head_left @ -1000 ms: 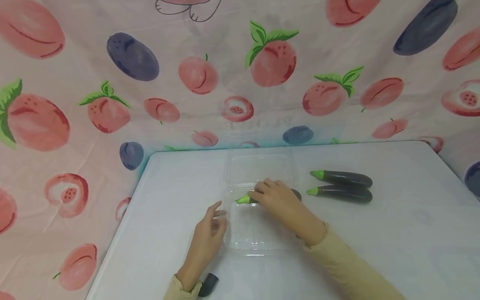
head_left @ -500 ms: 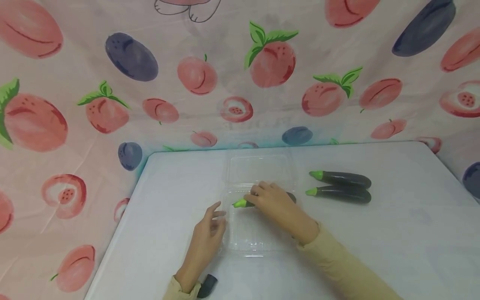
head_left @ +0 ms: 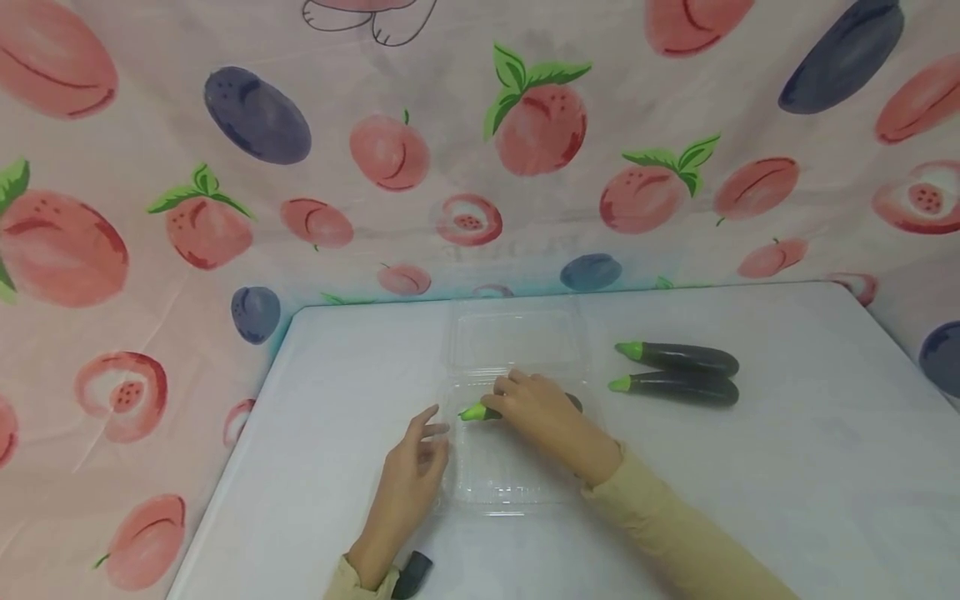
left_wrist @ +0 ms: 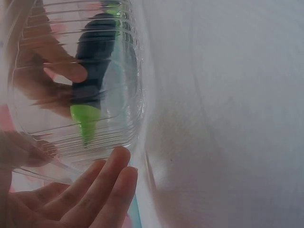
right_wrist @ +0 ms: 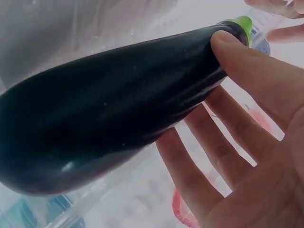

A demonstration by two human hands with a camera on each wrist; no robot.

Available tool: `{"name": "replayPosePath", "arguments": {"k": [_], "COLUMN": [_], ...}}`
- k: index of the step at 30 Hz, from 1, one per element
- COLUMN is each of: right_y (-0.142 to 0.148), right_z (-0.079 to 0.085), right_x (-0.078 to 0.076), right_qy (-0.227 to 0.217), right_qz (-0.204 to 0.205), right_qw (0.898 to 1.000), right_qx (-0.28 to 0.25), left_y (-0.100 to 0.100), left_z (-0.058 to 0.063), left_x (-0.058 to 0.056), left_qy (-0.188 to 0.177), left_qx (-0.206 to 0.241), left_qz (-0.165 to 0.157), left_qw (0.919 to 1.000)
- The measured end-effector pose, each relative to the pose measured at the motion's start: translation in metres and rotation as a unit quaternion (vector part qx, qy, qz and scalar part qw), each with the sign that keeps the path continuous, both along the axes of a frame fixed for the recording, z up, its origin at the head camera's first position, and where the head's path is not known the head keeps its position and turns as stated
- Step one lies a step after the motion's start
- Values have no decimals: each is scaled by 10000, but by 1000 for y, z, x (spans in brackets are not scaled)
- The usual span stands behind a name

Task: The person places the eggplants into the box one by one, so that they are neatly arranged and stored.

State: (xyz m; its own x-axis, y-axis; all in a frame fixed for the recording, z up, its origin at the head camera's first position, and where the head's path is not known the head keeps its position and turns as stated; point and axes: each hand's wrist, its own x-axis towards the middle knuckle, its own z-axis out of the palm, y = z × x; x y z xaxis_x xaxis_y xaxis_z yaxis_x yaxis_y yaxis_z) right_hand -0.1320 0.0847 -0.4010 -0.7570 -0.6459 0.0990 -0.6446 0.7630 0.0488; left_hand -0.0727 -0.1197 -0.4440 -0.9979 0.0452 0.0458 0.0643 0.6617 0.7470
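Observation:
A clear plastic clamshell box (head_left: 510,479) lies unfolded on the white table, its lid (head_left: 517,340) folded back toward the wall. My right hand (head_left: 536,412) holds an eggplant (right_wrist: 109,109) crosswise inside the near half, green stem end (head_left: 472,412) to the left. In the right wrist view the thumb presses one side near the stem and the fingers lie along the other. At the box's left edge rests my left hand (head_left: 408,467), its extended fingers (left_wrist: 107,190) against the clear wall. Through that wall the left wrist view shows the held eggplant (left_wrist: 92,61).
Two more eggplants lie side by side to the right of the box, the far one (head_left: 682,358) touching the near one (head_left: 682,389). A fruit-printed cloth (head_left: 465,125) hangs behind the white table (head_left: 787,483). A black object (head_left: 412,575) sits at the left wrist.
My right hand has shifted slightly left and toward me with the eggplant, lower in the box's near half. The left hand stays at the box's edge.

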Motion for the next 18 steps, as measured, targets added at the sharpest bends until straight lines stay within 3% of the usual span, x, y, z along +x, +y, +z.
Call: {"name": "replayPosePath", "arguments": {"k": [18], "right_y": [-4], "right_z": [-6], "right_x": [-1], "right_qy": [-1], "right_qz": [33], "right_qw": [10000], "right_qx": [-53], "left_y": [-1], "left_z": [-2], "left_x": [0], "left_qy": [108], "left_qx": [87], "left_qz": [-34], "left_qw": [9999]}}
